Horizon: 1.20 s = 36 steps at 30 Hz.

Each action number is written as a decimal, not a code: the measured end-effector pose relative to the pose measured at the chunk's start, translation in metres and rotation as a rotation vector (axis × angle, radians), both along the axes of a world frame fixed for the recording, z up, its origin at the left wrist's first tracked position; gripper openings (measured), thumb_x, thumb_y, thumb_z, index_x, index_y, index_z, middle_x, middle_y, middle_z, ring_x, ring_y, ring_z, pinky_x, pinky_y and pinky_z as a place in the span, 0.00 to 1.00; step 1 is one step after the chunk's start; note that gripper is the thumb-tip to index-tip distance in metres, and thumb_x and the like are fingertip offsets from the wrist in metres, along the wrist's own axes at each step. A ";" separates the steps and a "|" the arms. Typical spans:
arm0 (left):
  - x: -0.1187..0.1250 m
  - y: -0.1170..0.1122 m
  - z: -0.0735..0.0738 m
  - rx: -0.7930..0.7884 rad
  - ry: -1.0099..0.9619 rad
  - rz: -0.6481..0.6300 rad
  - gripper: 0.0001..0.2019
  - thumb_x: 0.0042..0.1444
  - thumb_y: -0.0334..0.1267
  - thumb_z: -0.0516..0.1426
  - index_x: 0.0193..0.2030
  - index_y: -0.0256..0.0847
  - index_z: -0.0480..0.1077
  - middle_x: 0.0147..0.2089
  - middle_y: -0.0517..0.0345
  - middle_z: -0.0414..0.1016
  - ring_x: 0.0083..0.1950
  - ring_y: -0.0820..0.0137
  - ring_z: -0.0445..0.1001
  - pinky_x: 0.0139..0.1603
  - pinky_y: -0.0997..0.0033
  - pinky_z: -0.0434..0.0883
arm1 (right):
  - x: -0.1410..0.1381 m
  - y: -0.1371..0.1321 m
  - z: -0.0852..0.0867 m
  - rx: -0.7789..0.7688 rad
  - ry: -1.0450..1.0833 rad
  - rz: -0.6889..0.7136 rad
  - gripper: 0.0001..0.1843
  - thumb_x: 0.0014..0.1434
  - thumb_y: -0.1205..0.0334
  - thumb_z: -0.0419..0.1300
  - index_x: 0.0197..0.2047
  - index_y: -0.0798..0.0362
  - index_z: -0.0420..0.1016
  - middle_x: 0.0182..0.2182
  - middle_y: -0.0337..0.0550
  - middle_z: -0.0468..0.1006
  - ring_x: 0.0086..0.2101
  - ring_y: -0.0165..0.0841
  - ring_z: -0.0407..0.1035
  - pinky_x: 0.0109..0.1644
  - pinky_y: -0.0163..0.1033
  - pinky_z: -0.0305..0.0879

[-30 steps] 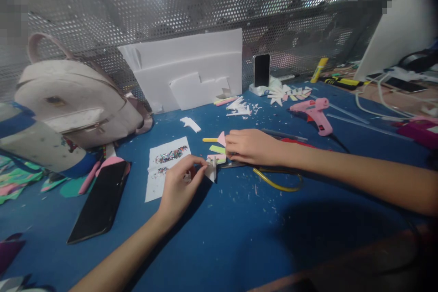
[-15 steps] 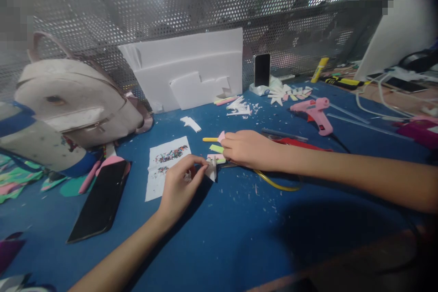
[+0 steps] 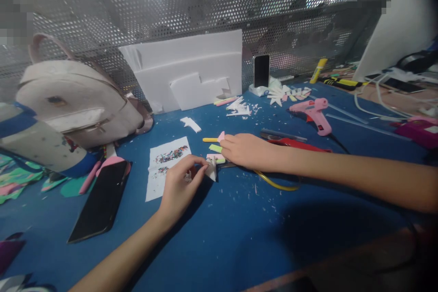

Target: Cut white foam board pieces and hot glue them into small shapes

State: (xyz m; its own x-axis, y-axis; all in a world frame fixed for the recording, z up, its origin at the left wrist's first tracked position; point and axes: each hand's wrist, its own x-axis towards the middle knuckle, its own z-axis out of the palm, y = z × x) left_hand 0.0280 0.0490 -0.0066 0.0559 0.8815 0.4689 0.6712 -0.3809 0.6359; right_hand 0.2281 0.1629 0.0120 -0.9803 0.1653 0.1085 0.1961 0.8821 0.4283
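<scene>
My left hand (image 3: pixel 179 183) pinches a small white paper piece (image 3: pixel 211 171) just above the blue table (image 3: pixel 239 228). My right hand (image 3: pixel 244 150) lies knuckles up beside it, fingers curled over something on the table that I cannot make out. Small pink, green and yellow paper strips (image 3: pixel 216 148) lie around its fingertips. A yellow loop (image 3: pixel 273 184) of cord or handle shows under the right wrist. A white sheet with coloured glitter bits (image 3: pixel 164 164) lies just left of my left hand.
A black phone (image 3: pixel 99 200) lies at the left, a white backpack (image 3: pixel 73 100) behind it. White foam boards (image 3: pixel 191 70) lean on the perforated metal wall. A pink glue gun (image 3: pixel 313 112), red-handled tool (image 3: pixel 297 144), upright phone (image 3: pixel 262 70) and white paper cuttings (image 3: pixel 239 107) sit further back.
My right hand has slid slightly left toward the paper strips. The left hand keeps its pinch on the white piece and has hardly moved.
</scene>
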 end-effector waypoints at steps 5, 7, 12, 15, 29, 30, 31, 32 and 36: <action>-0.001 0.000 -0.001 -0.002 -0.003 -0.002 0.05 0.61 0.29 0.55 0.36 0.41 0.71 0.35 0.60 0.75 0.29 0.75 0.66 0.32 0.74 0.65 | 0.005 0.001 0.004 -0.042 0.043 -0.019 0.12 0.67 0.73 0.47 0.43 0.62 0.72 0.42 0.55 0.73 0.40 0.40 0.60 0.34 0.41 0.56; -0.001 0.000 -0.002 -0.003 -0.003 -0.001 0.05 0.61 0.29 0.55 0.36 0.41 0.71 0.36 0.60 0.75 0.29 0.75 0.66 0.32 0.74 0.65 | 0.008 0.001 0.006 -0.091 0.079 -0.034 0.11 0.68 0.71 0.48 0.42 0.62 0.72 0.40 0.53 0.72 0.39 0.39 0.60 0.33 0.41 0.55; -0.002 0.000 -0.003 -0.008 -0.006 0.000 0.05 0.61 0.29 0.55 0.36 0.41 0.71 0.36 0.61 0.75 0.29 0.75 0.66 0.32 0.75 0.64 | 0.014 0.001 0.010 -0.229 0.163 -0.032 0.10 0.69 0.65 0.49 0.42 0.59 0.70 0.39 0.50 0.71 0.37 0.37 0.58 0.32 0.40 0.53; -0.002 0.000 -0.003 -0.006 -0.009 0.001 0.05 0.61 0.29 0.55 0.35 0.41 0.71 0.35 0.61 0.74 0.29 0.76 0.65 0.32 0.75 0.64 | 0.017 -0.001 0.012 -0.305 0.195 -0.025 0.10 0.69 0.63 0.50 0.42 0.58 0.70 0.39 0.49 0.71 0.37 0.36 0.59 0.33 0.39 0.54; -0.001 0.000 -0.003 -0.006 -0.006 0.003 0.05 0.61 0.30 0.55 0.35 0.41 0.71 0.35 0.61 0.74 0.28 0.76 0.65 0.31 0.75 0.64 | 0.016 -0.004 -0.001 -0.764 0.329 -0.139 0.04 0.64 0.64 0.58 0.37 0.53 0.75 0.37 0.43 0.71 0.42 0.35 0.64 0.36 0.36 0.58; -0.001 0.000 -0.003 -0.005 -0.007 0.002 0.05 0.61 0.30 0.55 0.36 0.41 0.71 0.35 0.61 0.74 0.28 0.76 0.65 0.31 0.75 0.64 | 0.016 -0.004 -0.002 -0.765 0.327 -0.134 0.04 0.64 0.64 0.58 0.38 0.52 0.75 0.37 0.43 0.71 0.42 0.35 0.64 0.37 0.36 0.58; -0.001 0.000 -0.002 -0.003 -0.007 0.001 0.05 0.61 0.30 0.55 0.36 0.41 0.71 0.35 0.61 0.74 0.29 0.76 0.65 0.32 0.75 0.64 | 0.016 -0.003 -0.002 -0.765 0.325 -0.127 0.04 0.64 0.64 0.59 0.38 0.52 0.75 0.37 0.43 0.71 0.42 0.36 0.64 0.37 0.36 0.58; -0.001 0.000 -0.002 -0.003 -0.007 0.001 0.05 0.61 0.30 0.55 0.36 0.41 0.71 0.35 0.61 0.74 0.29 0.76 0.65 0.32 0.75 0.64 | 0.016 -0.003 -0.003 -0.762 0.322 -0.119 0.04 0.64 0.63 0.59 0.39 0.52 0.75 0.37 0.43 0.72 0.42 0.36 0.64 0.37 0.36 0.58; -0.001 0.000 -0.002 0.002 -0.007 -0.002 0.05 0.61 0.30 0.55 0.35 0.41 0.71 0.35 0.61 0.74 0.28 0.76 0.65 0.31 0.75 0.64 | 0.015 -0.001 -0.003 -0.707 0.311 -0.093 0.05 0.64 0.62 0.59 0.38 0.53 0.75 0.36 0.43 0.72 0.41 0.35 0.64 0.35 0.36 0.57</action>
